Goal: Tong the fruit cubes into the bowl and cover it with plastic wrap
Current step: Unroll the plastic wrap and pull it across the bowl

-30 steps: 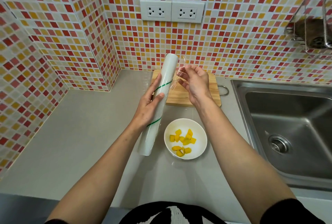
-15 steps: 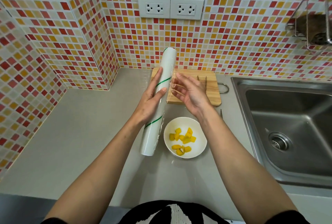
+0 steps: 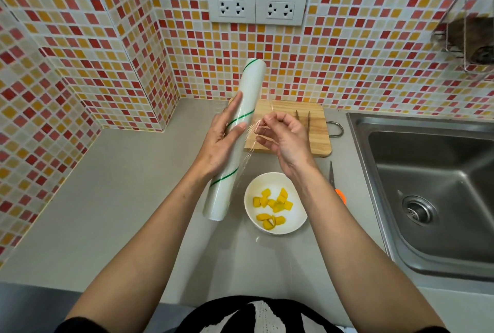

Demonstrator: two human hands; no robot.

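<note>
Left hand (image 3: 220, 143) wrapped round the middle of the plastic wrap roll (image 3: 235, 140), thumb across the front, fingers behind, roll held up off the counter (image 3: 112, 199) and tilted so its upper end leans toward the tiled wall. Right hand (image 3: 287, 140) just beside the roll, fingertips curled together and pinching the loose edge of clear film (image 3: 250, 143) — a thin, wrinkled sheet stretched between roll and fingers. White bowl (image 3: 275, 203) below both hands on the counter, uncovered, with the yellow fruit cubes (image 3: 272, 207) lying inside in two loose clusters. Wooden cutting board (image 3: 315, 129) behind the hands, near the wall, tongs (image 3: 302, 119) resting on it. Scissors (image 3: 334, 180) with an orange handle on the counter right of the bowl, partly hidden by the right forearm. Steel sink (image 3: 427, 185) at the far right — double wall socket (image 3: 256, 8) above on the tiles.
</note>
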